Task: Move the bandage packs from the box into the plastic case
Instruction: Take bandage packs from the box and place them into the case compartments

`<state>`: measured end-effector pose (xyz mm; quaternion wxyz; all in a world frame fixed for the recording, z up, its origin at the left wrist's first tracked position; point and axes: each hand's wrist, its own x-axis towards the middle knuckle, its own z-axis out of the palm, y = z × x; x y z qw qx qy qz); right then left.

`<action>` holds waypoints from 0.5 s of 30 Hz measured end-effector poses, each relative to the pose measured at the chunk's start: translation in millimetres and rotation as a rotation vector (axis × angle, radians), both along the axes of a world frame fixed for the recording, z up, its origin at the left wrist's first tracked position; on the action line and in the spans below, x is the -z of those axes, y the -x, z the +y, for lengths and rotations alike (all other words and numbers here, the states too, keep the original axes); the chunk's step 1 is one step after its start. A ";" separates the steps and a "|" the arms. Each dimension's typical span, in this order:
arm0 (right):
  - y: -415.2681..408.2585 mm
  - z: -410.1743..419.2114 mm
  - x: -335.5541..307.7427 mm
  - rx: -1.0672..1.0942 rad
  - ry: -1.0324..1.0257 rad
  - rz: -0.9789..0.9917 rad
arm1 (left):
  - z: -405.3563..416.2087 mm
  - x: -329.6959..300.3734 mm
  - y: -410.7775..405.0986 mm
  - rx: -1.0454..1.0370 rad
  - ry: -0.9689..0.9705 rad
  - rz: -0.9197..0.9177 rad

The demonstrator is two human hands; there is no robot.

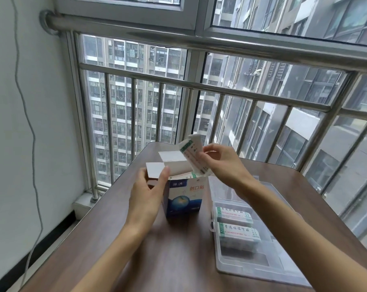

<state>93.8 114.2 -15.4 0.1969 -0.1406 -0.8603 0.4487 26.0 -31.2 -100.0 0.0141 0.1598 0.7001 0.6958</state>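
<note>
A blue and white bandage box point(183, 197) stands upright in the middle of the table with its top flaps open. My left hand point(148, 193) grips its left side, thumb by a white flap. Above the box opening, my right hand point(220, 160) pinches a white and green bandage pack point(192, 153), held tilted. More packs show inside the box top. To the right lies the clear plastic case point(260, 256), lid open, with two bandage packs point(234, 213) point(238, 233) in its near-left compartments.
The brown wooden table point(168, 260) stands against a steel window railing point(220, 87) with glass behind it. A white wall with a hanging grey cable point(31, 133) is on the left.
</note>
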 end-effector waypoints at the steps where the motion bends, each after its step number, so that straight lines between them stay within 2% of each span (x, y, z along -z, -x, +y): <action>1: -0.5 0.2 -0.7 0.023 0.076 0.013 | -1.0 0.3 0.3 -0.067 0.021 0.006; 4: -7.1 1.7 -6.0 0.051 0.272 0.043 | -6.0 -9.6 -7.0 -0.279 -0.063 0.144; 6: -19.8 -0.7 -9.1 0.009 0.455 0.060 | -7.6 -20.0 -18.4 -0.298 -0.159 0.270; 9: -45.8 -6.2 -3.6 -0.034 0.590 0.056 | 0.1 -31.2 -41.0 -0.099 -0.167 0.322; 13: -81.9 -5.2 19.7 0.033 0.579 0.117 | 20.6 -29.0 -64.7 0.223 0.107 0.344; 15: -94.3 -2.3 30.6 0.116 0.562 0.157 | 32.0 -25.0 -70.9 0.304 0.119 0.341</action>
